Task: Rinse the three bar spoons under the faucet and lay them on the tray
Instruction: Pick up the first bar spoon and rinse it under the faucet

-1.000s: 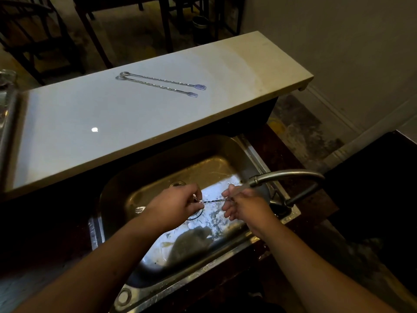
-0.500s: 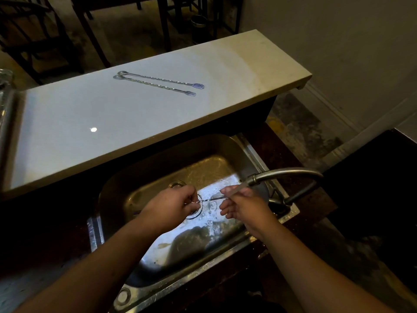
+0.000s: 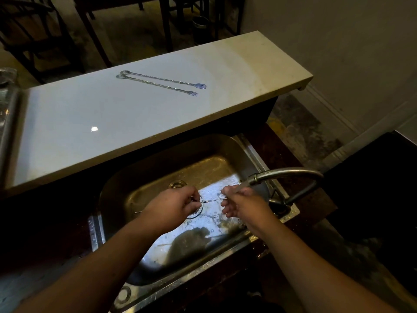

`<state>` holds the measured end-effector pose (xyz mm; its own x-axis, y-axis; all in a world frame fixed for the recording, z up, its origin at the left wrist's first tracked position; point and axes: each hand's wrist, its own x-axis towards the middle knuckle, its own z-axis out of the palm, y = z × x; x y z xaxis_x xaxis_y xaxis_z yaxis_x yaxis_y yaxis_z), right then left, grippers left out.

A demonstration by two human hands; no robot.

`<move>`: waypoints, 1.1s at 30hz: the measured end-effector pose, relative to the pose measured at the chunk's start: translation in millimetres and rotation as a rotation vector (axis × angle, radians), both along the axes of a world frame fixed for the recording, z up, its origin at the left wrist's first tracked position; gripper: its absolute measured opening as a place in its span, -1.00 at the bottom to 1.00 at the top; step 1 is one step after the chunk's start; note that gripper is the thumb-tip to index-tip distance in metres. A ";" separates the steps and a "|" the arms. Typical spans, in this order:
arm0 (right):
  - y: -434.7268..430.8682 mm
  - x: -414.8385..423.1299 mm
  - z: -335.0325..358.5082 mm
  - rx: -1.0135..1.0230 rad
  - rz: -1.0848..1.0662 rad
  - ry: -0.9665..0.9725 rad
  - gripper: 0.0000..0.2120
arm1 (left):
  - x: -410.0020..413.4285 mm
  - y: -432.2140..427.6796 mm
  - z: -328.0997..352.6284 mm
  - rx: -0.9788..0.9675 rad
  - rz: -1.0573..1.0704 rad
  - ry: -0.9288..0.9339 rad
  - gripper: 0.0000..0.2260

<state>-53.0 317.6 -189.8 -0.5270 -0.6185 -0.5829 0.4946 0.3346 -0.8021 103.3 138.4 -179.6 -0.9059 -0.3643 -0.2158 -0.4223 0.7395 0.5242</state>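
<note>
Over the steel sink (image 3: 117, 199), my left hand (image 3: 173, 205) and my right hand (image 3: 244, 205) both grip one twisted bar spoon (image 3: 212, 200), held level between them; only its middle shows. The faucet (image 3: 284, 173) arches in from the right, its spout just above my right hand, and water runs onto that hand. Two more bar spoons (image 3: 161, 83) lie side by side on the pale raised counter (image 3: 112, 114) behind the sink, fork ends to the right. At the far left edge a metal tray (image 3: 6, 114) is partly in view.
The drain (image 3: 195, 211) sits under my left hand and a second round fitting (image 3: 178, 184) lies behind it. Dark countertop surrounds the sink. Chairs and table legs stand on the floor beyond the counter. A wall and baseboard run along the right.
My hands have shifted slightly along the spoon under the spout; the spoon stays level between them. The two spoons on the counter have not moved.
</note>
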 end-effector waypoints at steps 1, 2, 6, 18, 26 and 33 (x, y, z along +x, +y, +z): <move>-0.3 0.1 1.9 -0.001 0.009 0.010 -0.86 | 0.1 0.7 0.9 0.023 0.012 -0.001 -0.84; -1.0 0.9 3.5 -0.003 0.016 0.019 -0.87 | 0.2 1.2 1.5 0.038 0.019 -0.005 -0.79; -9.6 1.2 14.0 0.067 -0.029 0.028 -0.69 | 0.4 1.3 2.9 0.030 0.031 -0.018 -0.80; -88.8 3.7 52.4 0.093 0.260 1.257 -0.55 | 16.7 -12.2 -50.1 0.313 0.650 0.119 -0.73; -158.0 5.8 75.4 0.085 0.406 1.518 -0.47 | 48.2 -29.6 -106.3 0.472 1.057 0.105 -0.70; -164.1 4.6 65.9 0.149 0.453 1.604 -0.48 | 69.2 -35.6 -146.4 0.502 1.186 -0.018 -0.76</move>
